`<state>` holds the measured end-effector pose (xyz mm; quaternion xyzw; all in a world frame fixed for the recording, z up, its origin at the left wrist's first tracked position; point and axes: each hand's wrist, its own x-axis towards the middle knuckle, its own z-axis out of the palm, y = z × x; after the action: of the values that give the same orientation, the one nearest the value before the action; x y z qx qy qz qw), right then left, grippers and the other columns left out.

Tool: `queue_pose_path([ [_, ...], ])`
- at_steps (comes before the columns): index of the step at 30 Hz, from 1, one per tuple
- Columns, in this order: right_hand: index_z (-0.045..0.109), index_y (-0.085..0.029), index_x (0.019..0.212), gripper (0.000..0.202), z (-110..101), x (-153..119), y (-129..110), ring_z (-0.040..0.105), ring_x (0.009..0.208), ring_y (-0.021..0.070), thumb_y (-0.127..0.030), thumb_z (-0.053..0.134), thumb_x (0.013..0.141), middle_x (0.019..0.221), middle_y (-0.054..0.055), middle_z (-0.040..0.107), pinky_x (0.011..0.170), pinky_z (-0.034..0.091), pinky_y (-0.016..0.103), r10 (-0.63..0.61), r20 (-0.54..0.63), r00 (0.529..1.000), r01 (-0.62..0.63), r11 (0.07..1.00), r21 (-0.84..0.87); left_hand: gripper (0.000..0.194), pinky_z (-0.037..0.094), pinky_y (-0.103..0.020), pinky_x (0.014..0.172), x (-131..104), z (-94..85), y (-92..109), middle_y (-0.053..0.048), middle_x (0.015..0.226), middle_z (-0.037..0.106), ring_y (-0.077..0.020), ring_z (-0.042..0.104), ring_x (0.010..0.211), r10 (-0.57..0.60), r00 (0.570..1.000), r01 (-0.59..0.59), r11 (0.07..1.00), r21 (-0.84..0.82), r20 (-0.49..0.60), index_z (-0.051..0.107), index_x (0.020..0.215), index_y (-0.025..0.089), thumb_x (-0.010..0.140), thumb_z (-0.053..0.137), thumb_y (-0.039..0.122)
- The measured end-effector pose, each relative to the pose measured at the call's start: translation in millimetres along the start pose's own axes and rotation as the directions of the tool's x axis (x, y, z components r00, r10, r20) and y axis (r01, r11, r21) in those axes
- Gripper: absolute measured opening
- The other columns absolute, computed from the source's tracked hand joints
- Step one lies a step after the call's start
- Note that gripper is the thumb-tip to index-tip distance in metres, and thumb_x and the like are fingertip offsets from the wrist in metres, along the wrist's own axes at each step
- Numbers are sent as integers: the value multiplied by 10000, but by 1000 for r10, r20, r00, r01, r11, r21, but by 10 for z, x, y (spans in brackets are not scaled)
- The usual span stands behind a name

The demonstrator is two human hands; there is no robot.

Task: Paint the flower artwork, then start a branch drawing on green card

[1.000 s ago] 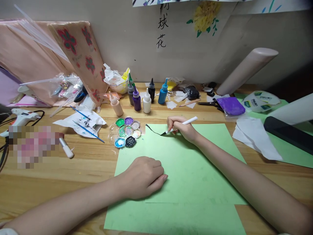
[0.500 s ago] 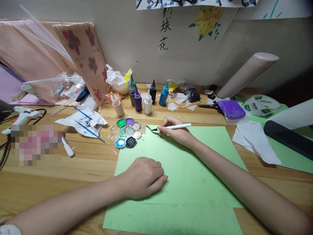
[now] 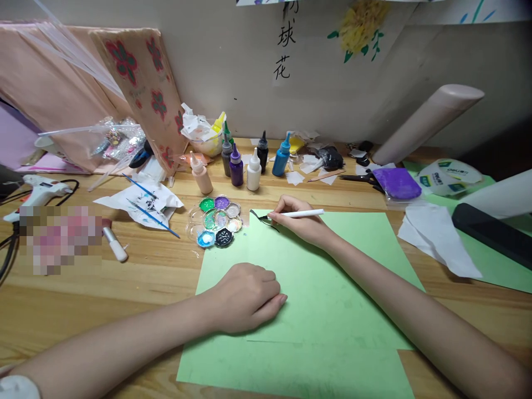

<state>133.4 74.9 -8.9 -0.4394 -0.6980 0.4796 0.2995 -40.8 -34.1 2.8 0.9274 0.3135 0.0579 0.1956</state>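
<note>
My right hand (image 3: 297, 219) is closed round a white brush pen (image 3: 310, 213), its black tip on the green paper (image 3: 332, 288) near the top left corner. Under the tip run dark curved lines (image 3: 256, 215), one of them thickened at its upper end. My left hand (image 3: 251, 299) lies curled in a loose fist on the paper, lower and to the left, with nothing visible in it. Just left of the paper's corner sits a flower-shaped paint palette (image 3: 231, 210) with green, purple, blue and black paint in its wells.
Paint bottles (image 3: 253, 173) stand in a group behind the palette. Two blue brushes (image 3: 153, 218) lie on a stained tissue (image 3: 120, 206) at left. A glue gun (image 3: 41, 191) is farther left. Scissors (image 3: 363, 178), a purple packet (image 3: 397, 184) and white paper (image 3: 436, 238) lie at right.
The dark line near the paper's corner has grown thicker at its upper end. My right hand stays at nearly the same spot on the paper, and my left hand rests as before. The view has shifted slightly.
</note>
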Motion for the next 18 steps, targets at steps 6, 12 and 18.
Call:
queue_pose_path([
  [6, 454, -195, 671, 299, -16, -1, 5, 547, 594, 129, -446, 552, 801, 615, -18, 590, 581, 390, 258, -12, 28, 1000, 12, 1000, 24, 319, 295, -286, 558, -1, 3, -6, 3, 668, 545, -123, 484, 591, 3, 1000, -3, 1000, 5, -1, 469, 672, 176, 938, 334, 291],
  [12, 446, -194, 654, 302, -24, -9, -9, 543, 568, 124, -431, 531, 822, 586, -24, 582, 565, 391, 254, -15, 34, 999, 15, 1000, 2, 322, 297, -283, 562, 0, 9, -11, 13, 669, 543, -120, 478, 591, 0, 1000, 0, 1000, 9, 8, 465, 672, 177, 938, 327, 294],
  [18, 445, -192, 662, 285, -36, -14, 0, 553, 581, 123, -408, 546, 819, 593, -20, 591, 571, 387, 249, -38, 34, 999, 38, 999, -8, 323, 299, -284, 564, -7, 16, -12, 4, 665, 542, -124, 481, 591, 5, 1000, -5, 1000, -4, -2, 466, 677, 175, 940, 326, 298],
])
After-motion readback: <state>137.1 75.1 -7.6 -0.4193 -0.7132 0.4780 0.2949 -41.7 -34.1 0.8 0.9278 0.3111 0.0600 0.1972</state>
